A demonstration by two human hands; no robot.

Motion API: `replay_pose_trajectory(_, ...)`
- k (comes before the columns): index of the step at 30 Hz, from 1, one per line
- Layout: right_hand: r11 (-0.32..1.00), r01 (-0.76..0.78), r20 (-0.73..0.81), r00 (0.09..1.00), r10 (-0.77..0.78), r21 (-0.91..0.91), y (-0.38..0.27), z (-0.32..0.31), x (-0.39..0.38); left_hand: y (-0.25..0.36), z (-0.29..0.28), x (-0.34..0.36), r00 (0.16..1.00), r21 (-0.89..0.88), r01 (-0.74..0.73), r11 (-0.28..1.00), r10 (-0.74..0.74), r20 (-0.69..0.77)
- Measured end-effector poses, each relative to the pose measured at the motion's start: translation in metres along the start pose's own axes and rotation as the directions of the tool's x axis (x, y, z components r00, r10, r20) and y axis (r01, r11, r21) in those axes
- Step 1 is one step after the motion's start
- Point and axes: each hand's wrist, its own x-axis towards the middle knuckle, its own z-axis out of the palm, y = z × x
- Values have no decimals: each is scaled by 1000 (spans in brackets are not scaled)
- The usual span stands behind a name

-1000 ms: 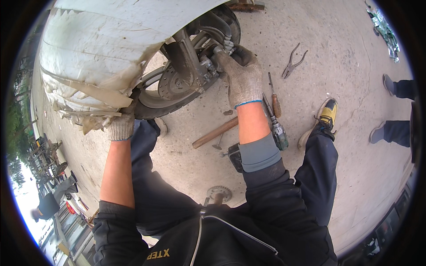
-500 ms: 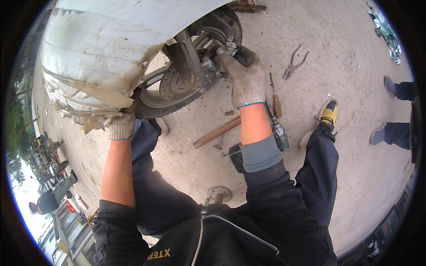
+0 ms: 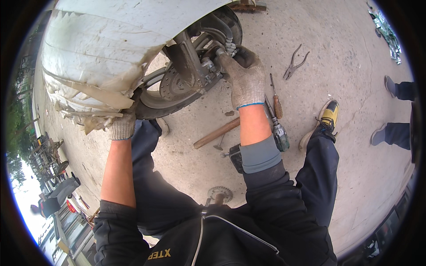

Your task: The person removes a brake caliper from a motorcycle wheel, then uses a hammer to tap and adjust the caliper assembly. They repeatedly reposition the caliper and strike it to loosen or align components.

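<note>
My right hand [image 3: 247, 82], in a dirty knit work glove, is curled at the brake and axle parts beside the wheel [image 3: 164, 104]. Its thumb lies by a short metal cylinder [image 3: 220, 52]; the fingers are partly hidden, and what they grip cannot be made out. At the wheel's near side is my left hand [image 3: 122, 127], also gloved. Torn wrapping and the tyre hide its fingers. A perforated brake disc [image 3: 171, 84] and a dark fork leg [image 3: 188, 62] show between the hands. Above them bulges a white body panel [image 3: 111, 35] with ragged, peeling film.
On the concrete lie pliers [image 3: 291, 68], a screwdriver [image 3: 277, 106], a power tool [image 3: 280, 136], a wooden handle [image 3: 215, 134] and a metal pin [image 3: 219, 145]. A toothed disc [image 3: 226, 191] lies near me. Another person's legs [image 3: 397, 135] stand at right; someone else [image 3: 55, 201] is far left.
My hands keep nearly the same places, with only a slight shift of the right one. At the far left the other person has moved a little to the right.
</note>
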Motion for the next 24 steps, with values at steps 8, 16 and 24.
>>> replay_pose_trajectory(8, 1000, 9, -12, 1000, -9, -23, 0, 0, 1, -8, 0, 3, 998, -228, 9, 974, -22, -55)
replay_pose_trajectory(16, 1000, 0, -13, 1000, 0, 16, 1, -1, 1, -9, 3, 11, 1000, -155, 14, 988, -14, 0)
replay_pose_trajectory(24, 1000, -4, 0, 1000, 4, -24, 0, -3, 2, 50, 3, -6, 990, -189, 111, 976, -126, -70)
